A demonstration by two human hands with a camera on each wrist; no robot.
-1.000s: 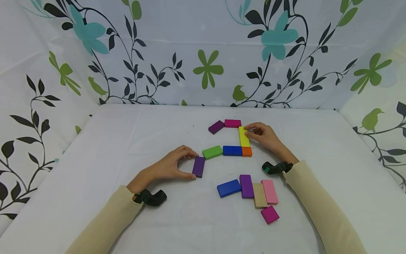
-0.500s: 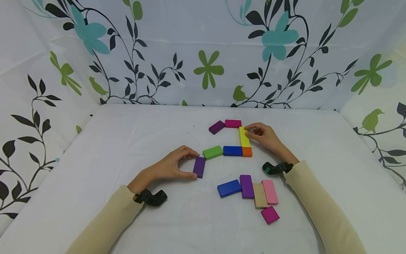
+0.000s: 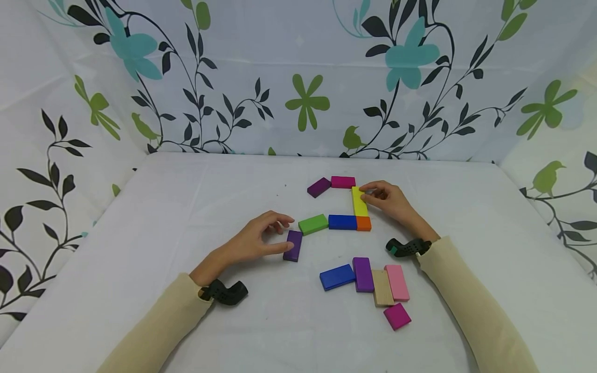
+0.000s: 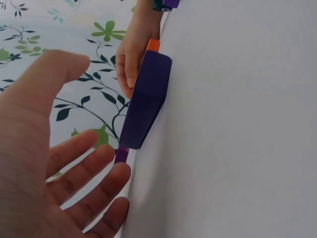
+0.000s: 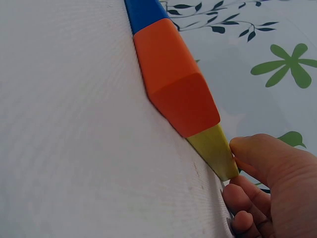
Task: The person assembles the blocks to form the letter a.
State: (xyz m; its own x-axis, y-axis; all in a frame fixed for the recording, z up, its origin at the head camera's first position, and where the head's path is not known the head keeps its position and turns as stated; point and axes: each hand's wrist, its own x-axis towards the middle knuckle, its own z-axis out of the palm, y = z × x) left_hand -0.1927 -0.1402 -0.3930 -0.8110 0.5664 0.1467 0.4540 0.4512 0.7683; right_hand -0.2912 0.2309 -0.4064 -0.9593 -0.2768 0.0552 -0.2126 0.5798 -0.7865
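My left hand is spread around a dark purple block, its thumb over the block's upper face and its fingers lifted behind it. The left wrist view shows a gap between those fingers and the purple block. At the far end of a yellow block, my right hand has curled fingers, with thumb and forefinger at its edge. The yellow block adjoins an orange block in the right wrist view. A blue block and a green block continue the row leftward.
A magenta block and a plum block lie at the back. Nearer are another blue block, a violet block, a tan block, a pink block and a magenta square block. A patterned cloth hangs behind.
My left hand has let go of the purple block: the thumb has moved up from its near end and the fingers have lifted off the far end. The right hand has stayed put.
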